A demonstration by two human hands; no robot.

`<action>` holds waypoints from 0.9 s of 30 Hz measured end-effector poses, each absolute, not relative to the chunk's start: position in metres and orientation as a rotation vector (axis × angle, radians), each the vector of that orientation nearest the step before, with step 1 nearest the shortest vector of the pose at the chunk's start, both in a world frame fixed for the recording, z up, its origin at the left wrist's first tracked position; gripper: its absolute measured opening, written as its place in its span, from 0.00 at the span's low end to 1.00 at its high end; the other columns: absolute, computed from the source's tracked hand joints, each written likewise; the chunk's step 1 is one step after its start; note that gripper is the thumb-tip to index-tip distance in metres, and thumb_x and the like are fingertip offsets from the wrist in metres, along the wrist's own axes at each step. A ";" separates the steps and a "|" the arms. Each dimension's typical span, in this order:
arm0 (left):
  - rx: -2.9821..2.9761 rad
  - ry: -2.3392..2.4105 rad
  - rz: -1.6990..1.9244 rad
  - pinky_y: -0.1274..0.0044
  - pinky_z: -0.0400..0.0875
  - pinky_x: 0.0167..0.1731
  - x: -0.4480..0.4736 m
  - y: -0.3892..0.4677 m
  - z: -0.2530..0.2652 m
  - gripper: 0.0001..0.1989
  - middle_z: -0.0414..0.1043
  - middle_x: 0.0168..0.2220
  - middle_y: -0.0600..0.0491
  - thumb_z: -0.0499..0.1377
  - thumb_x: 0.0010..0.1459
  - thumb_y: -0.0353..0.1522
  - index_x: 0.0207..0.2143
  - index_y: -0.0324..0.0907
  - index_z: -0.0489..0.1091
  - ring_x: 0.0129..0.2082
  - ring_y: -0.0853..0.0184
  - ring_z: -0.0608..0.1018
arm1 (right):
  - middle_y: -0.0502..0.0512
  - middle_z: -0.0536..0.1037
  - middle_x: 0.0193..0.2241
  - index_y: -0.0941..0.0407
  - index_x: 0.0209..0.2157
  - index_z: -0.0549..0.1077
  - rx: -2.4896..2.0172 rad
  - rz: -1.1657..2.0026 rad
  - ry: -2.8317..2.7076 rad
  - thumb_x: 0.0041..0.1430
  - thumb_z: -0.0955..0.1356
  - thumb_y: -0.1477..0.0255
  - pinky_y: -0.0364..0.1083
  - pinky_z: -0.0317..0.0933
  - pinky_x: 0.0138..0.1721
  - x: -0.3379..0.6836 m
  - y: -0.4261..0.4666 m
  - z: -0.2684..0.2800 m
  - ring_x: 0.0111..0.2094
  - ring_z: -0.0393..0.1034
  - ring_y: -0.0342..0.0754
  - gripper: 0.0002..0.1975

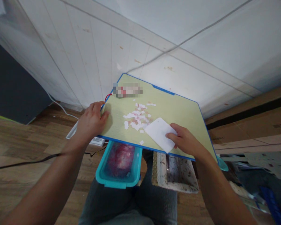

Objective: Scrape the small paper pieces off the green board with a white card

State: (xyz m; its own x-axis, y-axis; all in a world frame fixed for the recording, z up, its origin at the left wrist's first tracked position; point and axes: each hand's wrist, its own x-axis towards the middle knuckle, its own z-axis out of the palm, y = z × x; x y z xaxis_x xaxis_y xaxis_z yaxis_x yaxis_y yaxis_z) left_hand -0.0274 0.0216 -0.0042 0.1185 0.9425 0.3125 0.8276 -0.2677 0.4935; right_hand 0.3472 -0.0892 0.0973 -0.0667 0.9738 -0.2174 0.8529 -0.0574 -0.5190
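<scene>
A pale yellow cutting board [178,115] with a blue rim lies in front of me. My left hand [91,120] is at its left edge, thumb on top and fingers curled over the rim. In my right hand [181,137] is a flat white square scraper [159,132] with a small hole near one corner, pinched between thumb and fingers. The scraper's left corner touches or nearly touches a loose heap of small white pieces [137,118], some with a pinkish tint. A few pieces lie scattered nearer the front edge.
A pixelated object [128,90] lies at the board's back left. Below the front edge are a turquoise tub [98,176] with reddish-purple contents and a stained whitish basket [162,175]. Cardboard boxes [248,125] stand at right, a white wall [103,47] behind. A black cable [37,161] crosses left.
</scene>
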 end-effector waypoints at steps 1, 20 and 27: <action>2.200 1.764 0.862 0.61 0.65 0.62 -0.027 0.022 -0.004 0.23 0.68 0.59 0.41 0.51 0.69 0.41 0.63 0.43 0.61 0.62 0.52 0.70 | 0.48 0.70 0.24 0.52 0.31 0.64 -1.967 0.780 -2.009 0.64 0.65 0.66 0.43 0.56 0.26 0.344 -0.086 0.098 0.26 0.67 0.46 0.08; 2.162 1.776 0.846 0.59 0.65 0.61 -0.027 0.021 -0.003 0.25 0.68 0.59 0.41 0.51 0.67 0.42 0.63 0.44 0.61 0.62 0.50 0.70 | 0.47 0.72 0.21 0.54 0.31 0.68 -1.998 0.883 -1.832 0.59 0.67 0.65 0.42 0.60 0.19 0.379 -0.034 0.103 0.19 0.69 0.45 0.07; 2.189 1.748 0.864 0.59 0.65 0.62 -0.027 0.020 -0.003 0.23 0.68 0.59 0.42 0.51 0.68 0.41 0.63 0.44 0.61 0.62 0.51 0.70 | 0.46 0.70 0.23 0.53 0.32 0.66 -2.077 0.963 -1.864 0.61 0.67 0.64 0.42 0.63 0.21 0.391 -0.075 0.097 0.23 0.70 0.46 0.08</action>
